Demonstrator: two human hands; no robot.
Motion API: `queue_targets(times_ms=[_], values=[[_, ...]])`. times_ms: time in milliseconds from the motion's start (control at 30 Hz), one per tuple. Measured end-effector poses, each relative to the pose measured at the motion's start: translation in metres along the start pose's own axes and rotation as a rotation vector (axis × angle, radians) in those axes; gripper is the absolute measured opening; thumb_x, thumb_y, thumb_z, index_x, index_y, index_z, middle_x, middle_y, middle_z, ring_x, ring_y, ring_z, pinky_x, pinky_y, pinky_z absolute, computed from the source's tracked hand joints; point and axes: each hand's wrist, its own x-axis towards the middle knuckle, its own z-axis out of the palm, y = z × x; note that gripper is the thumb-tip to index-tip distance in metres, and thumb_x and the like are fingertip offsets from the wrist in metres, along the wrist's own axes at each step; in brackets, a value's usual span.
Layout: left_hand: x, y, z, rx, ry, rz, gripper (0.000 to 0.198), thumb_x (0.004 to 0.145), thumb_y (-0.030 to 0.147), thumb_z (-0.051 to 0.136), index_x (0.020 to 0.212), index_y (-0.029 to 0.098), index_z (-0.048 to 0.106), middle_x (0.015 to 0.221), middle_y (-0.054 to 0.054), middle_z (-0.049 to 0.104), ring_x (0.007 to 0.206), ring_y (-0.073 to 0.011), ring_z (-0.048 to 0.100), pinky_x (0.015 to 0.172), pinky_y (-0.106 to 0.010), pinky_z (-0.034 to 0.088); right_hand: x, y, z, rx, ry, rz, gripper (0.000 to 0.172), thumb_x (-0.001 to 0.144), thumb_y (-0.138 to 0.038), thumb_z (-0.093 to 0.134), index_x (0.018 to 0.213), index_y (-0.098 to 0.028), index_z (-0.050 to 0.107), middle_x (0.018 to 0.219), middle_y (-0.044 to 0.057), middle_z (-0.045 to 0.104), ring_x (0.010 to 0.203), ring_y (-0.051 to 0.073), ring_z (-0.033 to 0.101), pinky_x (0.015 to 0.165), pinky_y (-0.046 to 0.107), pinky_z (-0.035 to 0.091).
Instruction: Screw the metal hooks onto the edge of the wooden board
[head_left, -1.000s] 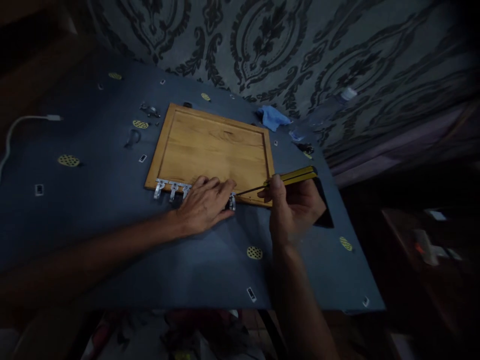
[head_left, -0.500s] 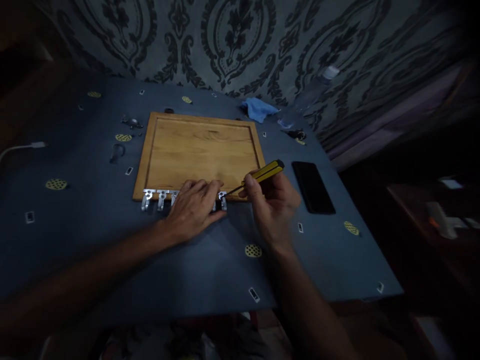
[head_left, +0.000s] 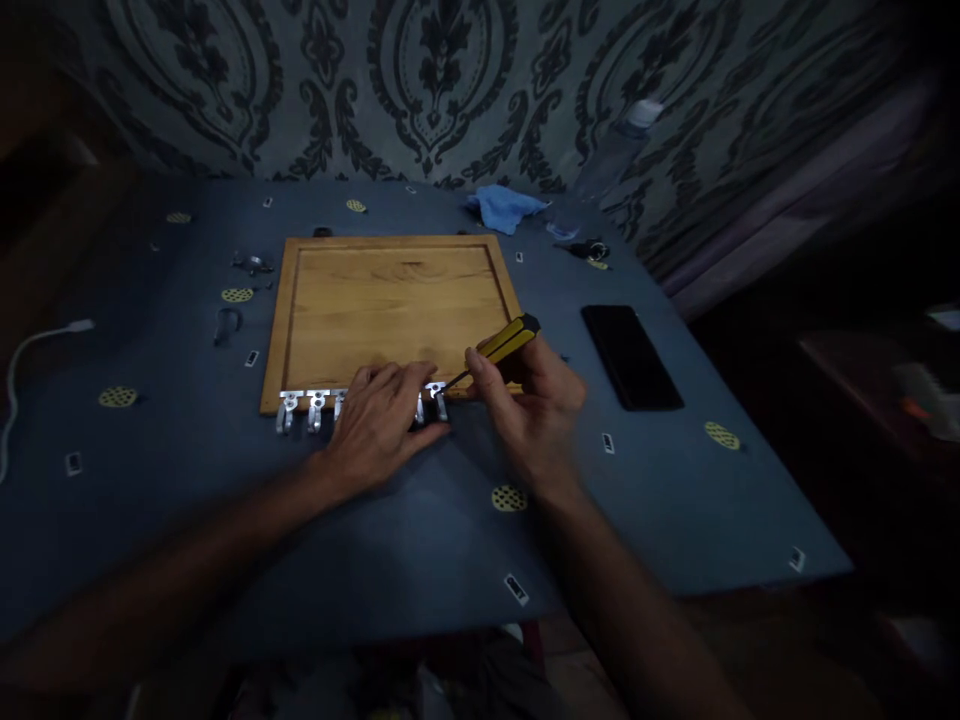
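Note:
A framed wooden board (head_left: 397,310) lies on the blue-covered table, with a silver metal hook rail (head_left: 316,402) along its near edge. Several hooks of the rail hang past that edge. My left hand (head_left: 377,425) is laid over the middle of the rail, fingers on the board side and thumb stretched along the near side, hiding some of the hooks. In my right hand (head_left: 538,420) is a screwdriver (head_left: 504,342) with a yellow and black handle. Its shaft slants down leftward, and the tip is at the rail's right end. Whether a screw sits under the tip cannot be made out.
Right of the board lies a black phone (head_left: 632,358). Behind it are a small dark item with a ring (head_left: 589,250), a blue cloth (head_left: 506,208) and a clear bottle (head_left: 611,155). Small metal parts (head_left: 253,264) and a white cable (head_left: 45,335) are at left.
The view has shifted and turned slightly. Both hands keep their places on the rail and the screwdriver, whose tip is still at the rail's right end.

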Motion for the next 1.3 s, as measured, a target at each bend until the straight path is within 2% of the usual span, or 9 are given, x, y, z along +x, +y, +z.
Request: queue_targets(times_ms=[167,367,500,767,1100,1300], values=[[0.0009,0.0010,0.0015,-0.012,0.017,-0.027,0.051,0.089,0.031,0.079,0.131,0.020,0.053,0.126,-0.010,0.073,0.116,-0.0306,0.066,0.096,-0.044,0.047,0.0006,-0.0010,-0.0010,-0.030,0.018,-0.104,0.027,0.096,-0.032,0.067,0.075,-0.023,0.052,0.068,-0.004,0.055,0.061,0.013,0.054,0.058,0.028,0.041],[0.0024,0.0021,0.0002,-0.002,0.030,-0.033,0.050,0.087,0.032,0.081,0.128,0.021,0.054,0.124,-0.009,0.074,0.116,-0.0312,0.067,0.096,-0.044,0.048,0.0020,-0.0020,-0.0016,-0.021,0.019,-0.179,0.029,0.096,-0.029,0.067,0.075,-0.024,0.047,0.070,-0.004,0.053,0.062,0.012,0.051,0.060,0.027,0.043],[0.0025,0.0019,-0.0012,-0.006,0.032,-0.036,0.053,0.087,0.029,0.081,0.131,0.021,0.052,0.124,-0.008,0.074,0.116,-0.0301,0.068,0.096,-0.043,0.048,0.0028,-0.0001,-0.0009,0.033,0.049,-0.174,0.032,0.095,-0.027,0.068,0.073,-0.024,0.044,0.070,-0.005,0.052,0.062,0.012,0.051,0.060,0.027,0.044],[0.0031,0.0022,-0.0025,-0.015,0.027,-0.037,0.057,0.085,0.031,0.084,0.130,0.023,0.051,0.119,-0.006,0.076,0.112,-0.0295,0.069,0.096,-0.044,0.049,0.0030,-0.0002,-0.0034,0.103,0.150,-0.069,0.022,0.097,-0.029,0.066,0.079,-0.024,0.054,0.070,-0.002,0.056,0.064,0.015,0.057,0.061,0.030,0.047],[0.0039,0.0031,-0.0034,-0.015,0.032,-0.037,0.058,0.084,0.028,0.085,0.130,0.022,0.051,0.118,-0.006,0.076,0.111,-0.0296,0.070,0.095,-0.044,0.050,0.0030,0.0006,-0.0056,0.078,0.102,-0.095,0.021,0.096,-0.026,0.066,0.079,-0.024,0.054,0.071,-0.003,0.058,0.064,0.013,0.057,0.061,0.029,0.046],[0.0044,0.0036,-0.0035,-0.027,0.030,-0.050,0.057,0.084,0.029,0.085,0.130,0.022,0.051,0.117,-0.007,0.076,0.111,-0.0300,0.070,0.095,-0.044,0.050,0.0035,0.0010,-0.0040,0.084,0.116,-0.125,0.026,0.095,-0.026,0.067,0.076,-0.024,0.050,0.069,-0.004,0.054,0.062,0.013,0.054,0.060,0.028,0.044]])
